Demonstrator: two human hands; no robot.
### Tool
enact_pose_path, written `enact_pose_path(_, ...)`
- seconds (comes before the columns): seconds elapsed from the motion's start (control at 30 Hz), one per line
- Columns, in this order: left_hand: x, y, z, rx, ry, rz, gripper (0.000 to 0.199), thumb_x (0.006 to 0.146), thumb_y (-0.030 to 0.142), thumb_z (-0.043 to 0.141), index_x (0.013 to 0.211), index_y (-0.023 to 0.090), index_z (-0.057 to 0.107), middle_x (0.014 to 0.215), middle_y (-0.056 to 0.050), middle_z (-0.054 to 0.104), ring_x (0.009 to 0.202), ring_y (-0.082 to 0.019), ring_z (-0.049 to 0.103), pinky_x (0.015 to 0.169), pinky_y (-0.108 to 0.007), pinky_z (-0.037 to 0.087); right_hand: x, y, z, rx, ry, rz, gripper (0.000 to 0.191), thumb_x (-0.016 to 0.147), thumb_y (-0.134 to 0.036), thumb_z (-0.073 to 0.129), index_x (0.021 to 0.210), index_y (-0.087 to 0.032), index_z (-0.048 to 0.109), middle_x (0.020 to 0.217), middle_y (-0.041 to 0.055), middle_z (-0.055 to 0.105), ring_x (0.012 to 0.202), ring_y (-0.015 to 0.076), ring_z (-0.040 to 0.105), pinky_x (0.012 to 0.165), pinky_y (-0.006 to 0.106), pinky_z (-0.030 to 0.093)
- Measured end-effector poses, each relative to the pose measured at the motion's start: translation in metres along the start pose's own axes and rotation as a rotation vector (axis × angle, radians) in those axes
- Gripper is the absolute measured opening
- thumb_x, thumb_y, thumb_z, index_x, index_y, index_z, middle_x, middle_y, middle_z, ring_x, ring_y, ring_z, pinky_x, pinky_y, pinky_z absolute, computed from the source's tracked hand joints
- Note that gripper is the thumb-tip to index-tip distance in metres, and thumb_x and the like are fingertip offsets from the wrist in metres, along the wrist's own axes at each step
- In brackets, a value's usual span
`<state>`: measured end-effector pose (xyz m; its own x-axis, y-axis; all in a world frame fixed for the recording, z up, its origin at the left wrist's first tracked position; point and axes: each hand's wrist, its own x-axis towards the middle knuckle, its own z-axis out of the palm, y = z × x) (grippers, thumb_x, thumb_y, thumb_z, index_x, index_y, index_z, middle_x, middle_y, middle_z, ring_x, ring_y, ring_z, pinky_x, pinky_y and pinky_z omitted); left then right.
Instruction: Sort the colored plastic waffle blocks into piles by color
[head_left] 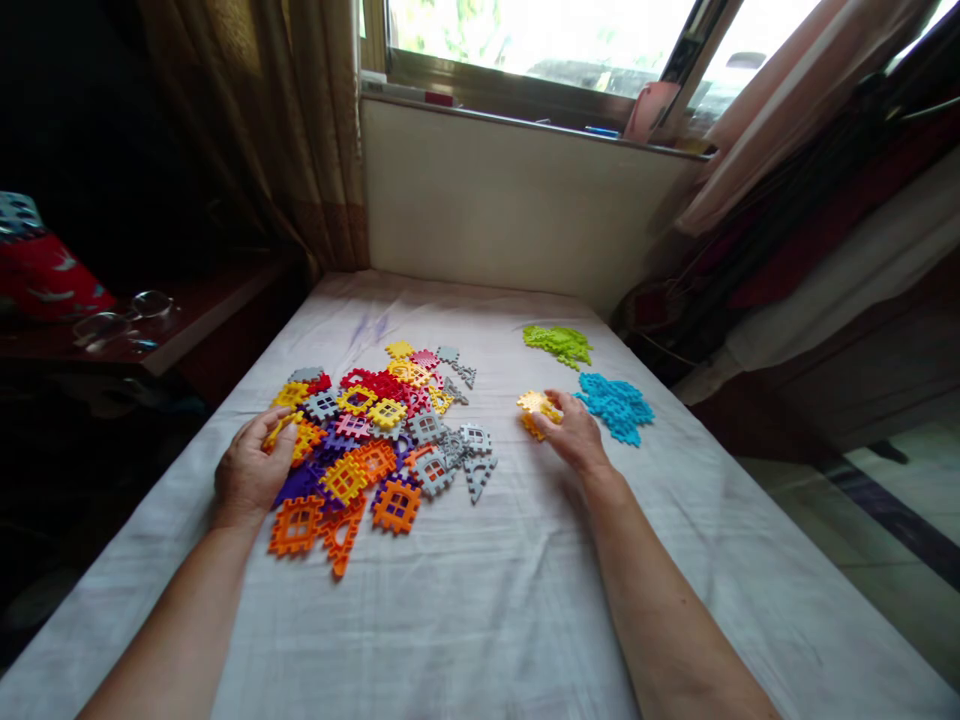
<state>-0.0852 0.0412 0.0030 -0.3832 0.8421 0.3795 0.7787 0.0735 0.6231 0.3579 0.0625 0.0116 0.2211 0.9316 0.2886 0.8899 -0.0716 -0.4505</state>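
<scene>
My left hand (257, 463) is at the left edge of a mixed pile of plastic interlocking building pieces (375, 463), its fingers closed on a yellow piece (279, 432). Orange, yellow, red, purple and grey pieces overlap in that pile, many with window-like cutouts. To the right, my right hand (574, 428) grips yellow interlocking pieces (534, 405) at or just above the sheet; exactly how many is hidden by the fingers. Close beyond that hand lies a heap of blue pieces (619, 408), and farther back a heap of lime green pieces (559, 344).
A pale, wrinkled sheet (465, 630) covers the surface. Eyeglasses (124, 320) and a red container (49, 275) stand on a dark side table at left. Behind are a low wall (510, 200), a window and a brown curtain (262, 120). Clothes hang at right.
</scene>
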Motion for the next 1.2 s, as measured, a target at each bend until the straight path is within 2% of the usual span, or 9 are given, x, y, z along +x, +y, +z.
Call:
enact_pose_path(0.1, 0.000, 0.000, 0.000, -0.001, 0.001, 0.011, 0.031, 0.086, 0.040, 0.053, 0.109, 0.025, 0.067, 0.107, -0.003, 0.071, 0.098, -0.022, 0.067, 0.092, -0.033, 0.054, -0.017, 0.018, 0.006, -0.042, 0.016, -0.056, 0.043, 0.078, -0.030, 0.064, 0.119, -0.019, 0.066, 0.118, 0.0117, 0.068, 0.109, 0.0257, 0.063, 0.095, 0.038, 0.049)
enact_pose_path(0.23, 0.000, -0.004, 0.000, -0.009, 0.001, 0.034, 0.032, 0.085, 0.041, 0.053, 0.108, 0.024, 0.068, 0.108, -0.003, 0.071, 0.098, -0.022, 0.067, 0.094, -0.035, 0.054, -0.023, 0.020, 0.015, -0.117, 0.039, -0.091, 0.046, 0.074, -0.031, 0.071, 0.119, -0.022, 0.068, 0.123, 0.0106, 0.065, 0.111, 0.0268, 0.060, 0.100, 0.040, 0.046)
enact_pose_path(0.4, 0.001, -0.006, 0.001, -0.035, 0.020, 0.058, 0.031, 0.084, 0.043, 0.054, 0.104, 0.025, 0.068, 0.108, -0.005, 0.072, 0.099, -0.025, 0.068, 0.095, -0.039, 0.054, 0.003, 0.013, 0.035, -0.099, 0.060, -0.133, 0.032, 0.081, -0.027, 0.065, 0.112, -0.024, 0.072, 0.118, 0.0092, 0.066, 0.109, 0.0250, 0.059, 0.098, 0.037, 0.046)
enact_pose_path(0.6, 0.000, -0.003, 0.001, -0.029, 0.029, 0.046, 0.035, 0.084, 0.045, 0.052, 0.106, 0.024, 0.069, 0.108, -0.005, 0.073, 0.101, -0.024, 0.068, 0.096, -0.038, 0.054, 0.043, -0.003, 0.060, -0.086, 0.102, -0.069, 0.034, 0.081, -0.028, 0.063, 0.114, -0.022, 0.072, 0.123, 0.0120, 0.063, 0.110, 0.0274, 0.056, 0.099, 0.041, 0.044)
enact_pose_path(0.7, 0.000, -0.002, 0.000, -0.032, 0.028, 0.044, 0.035, 0.083, 0.045, 0.053, 0.106, 0.023, 0.069, 0.107, -0.005, 0.073, 0.100, -0.023, 0.068, 0.096, -0.037, 0.053, 0.042, -0.016, 0.065, -0.089, 0.130, -0.026, 0.039, 0.083, -0.032, 0.061, 0.120, -0.022, 0.069, 0.133, 0.0142, 0.057, 0.118, 0.0307, 0.051, 0.099, 0.045, 0.043)
enact_pose_path(0.83, 0.001, -0.004, 0.001, -0.027, 0.011, 0.015, 0.038, 0.082, 0.045, 0.053, 0.108, 0.022, 0.069, 0.112, -0.006, 0.073, 0.099, -0.023, 0.068, 0.096, -0.039, 0.053, 0.032, -0.020, 0.068, -0.034, 0.176, -0.127, 0.039, 0.087, -0.033, 0.056, 0.123, -0.022, 0.067, 0.139, 0.0144, 0.054, 0.125, 0.0307, 0.048, 0.105, 0.047, 0.041)
enact_pose_path(0.93, 0.002, -0.007, 0.003, -0.016, 0.020, 0.007, 0.038, 0.083, 0.045, 0.054, 0.108, 0.022, 0.070, 0.115, -0.006, 0.072, 0.098, -0.023, 0.068, 0.094, -0.040, 0.054, 0.037, 0.000, 0.066, 0.012, 0.183, -0.159, 0.042, 0.087, -0.036, 0.055, 0.124, -0.019, 0.066, 0.138, 0.0159, 0.056, 0.126, 0.0300, 0.049, 0.108, 0.047, 0.040)
enact_pose_path(1.2, 0.003, -0.010, 0.004, -0.007, 0.045, 0.074, 0.036, 0.082, 0.046, 0.054, 0.103, 0.022, 0.071, 0.111, -0.007, 0.073, 0.095, -0.024, 0.069, 0.091, -0.041, 0.055, 0.071, 0.083, 0.045, 0.042, 0.091, -0.003, 0.050, 0.083, -0.042, 0.057, 0.124, -0.014, 0.067, 0.136, 0.0195, 0.058, 0.130, 0.0318, 0.051, 0.112, 0.049, 0.038)
